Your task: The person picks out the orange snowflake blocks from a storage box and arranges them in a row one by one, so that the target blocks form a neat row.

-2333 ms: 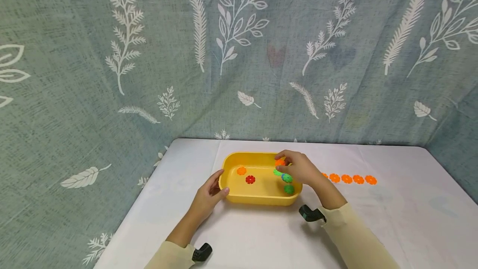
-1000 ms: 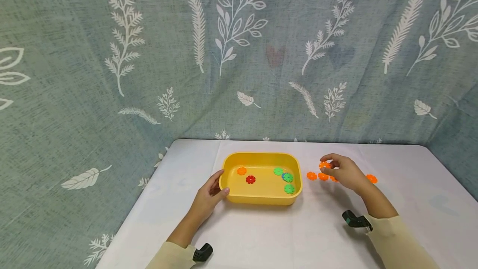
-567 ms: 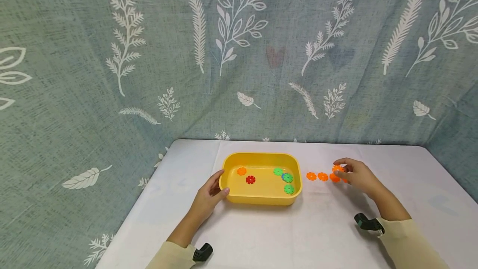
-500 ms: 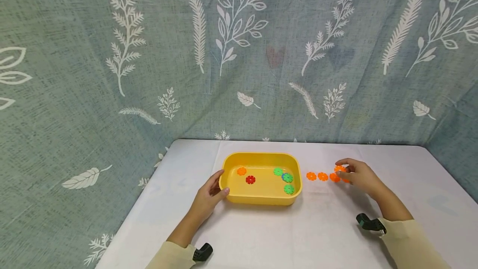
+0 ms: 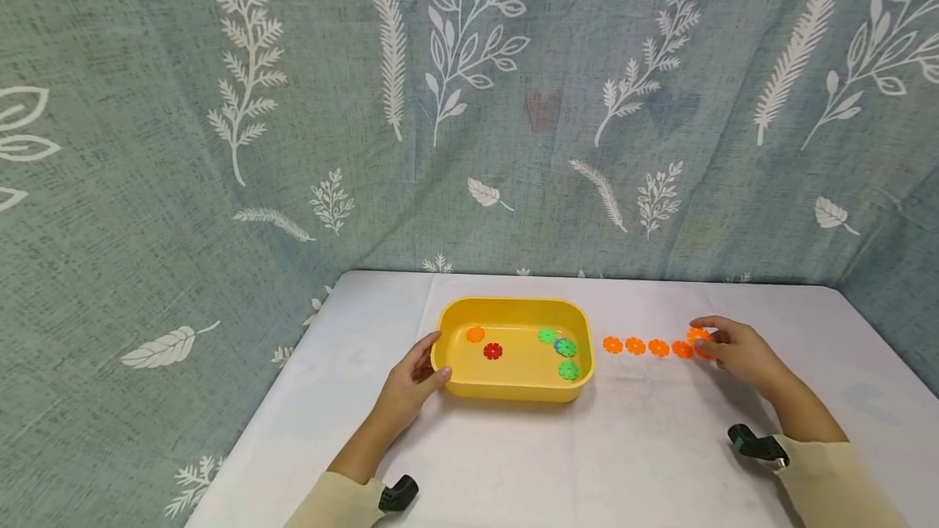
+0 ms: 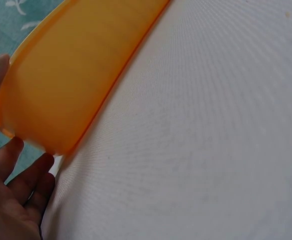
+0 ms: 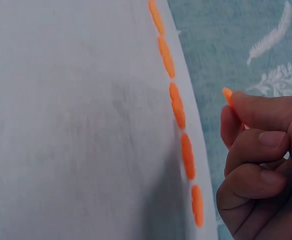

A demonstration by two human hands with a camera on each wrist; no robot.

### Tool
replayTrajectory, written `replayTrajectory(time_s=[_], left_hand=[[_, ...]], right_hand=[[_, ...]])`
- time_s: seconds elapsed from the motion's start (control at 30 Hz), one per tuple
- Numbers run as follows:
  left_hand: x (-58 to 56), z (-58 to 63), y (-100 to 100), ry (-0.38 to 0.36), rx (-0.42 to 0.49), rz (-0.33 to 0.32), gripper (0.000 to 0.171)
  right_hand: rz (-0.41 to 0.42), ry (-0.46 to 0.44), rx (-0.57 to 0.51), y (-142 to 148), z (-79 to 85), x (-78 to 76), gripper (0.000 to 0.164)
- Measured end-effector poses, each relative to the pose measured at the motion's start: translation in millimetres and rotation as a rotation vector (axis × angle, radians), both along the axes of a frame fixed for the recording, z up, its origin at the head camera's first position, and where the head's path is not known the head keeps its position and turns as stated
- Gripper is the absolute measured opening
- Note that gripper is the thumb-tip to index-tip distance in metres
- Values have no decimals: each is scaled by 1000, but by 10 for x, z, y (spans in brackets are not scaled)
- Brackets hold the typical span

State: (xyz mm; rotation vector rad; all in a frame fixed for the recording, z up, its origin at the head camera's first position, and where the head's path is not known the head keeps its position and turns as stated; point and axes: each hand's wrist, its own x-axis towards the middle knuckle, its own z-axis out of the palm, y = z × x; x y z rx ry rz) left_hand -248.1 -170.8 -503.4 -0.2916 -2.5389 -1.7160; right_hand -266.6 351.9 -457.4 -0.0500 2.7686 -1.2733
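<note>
A shallow yellow plastic basin stands on the table. My left hand grips its left end, thumb at the near side of the rim and fingers along the outer wall; the left wrist view shows fingertips against that wall. Further right, my right hand pinches an orange flower-shaped disc between thumb and forefinger. In the right wrist view the disc's edge pokes out past the fingers. Below it runs a row of similar orange discs lying flat, its right end hidden by the hand.
Inside the basin lie an orange disc, a red disc, and several green discs, one overlapping a blue disc. A white cloth covers the table. Behind rises a grey-green leaf-print curtain.
My right hand has taken an orange disc out of the basin's right end and carried it rightward above the row. The left hand and the basin stay in place.
</note>
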Motion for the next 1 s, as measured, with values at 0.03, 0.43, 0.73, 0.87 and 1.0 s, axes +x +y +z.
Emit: replayTrajectory(time_s=[0.03, 0.43, 0.73, 0.87, 1.0], left_hand=[[-3, 1, 0, 0, 0, 0, 65], [12, 26, 5, -14, 4, 7, 64], [9, 19, 4, -21, 10, 5, 63], [1, 5, 3, -14, 8, 3, 64], [-8, -13, -3, -4, 5, 0, 65]], right_hand=[[-1, -2, 0, 23, 5, 11, 46], [-14, 3, 17, 236, 20, 92, 44], [-30, -35, 53, 417, 12, 104, 46], [-52, -30, 74, 492, -14, 116, 47], [-64, -15, 102, 557, -32, 129, 46]])
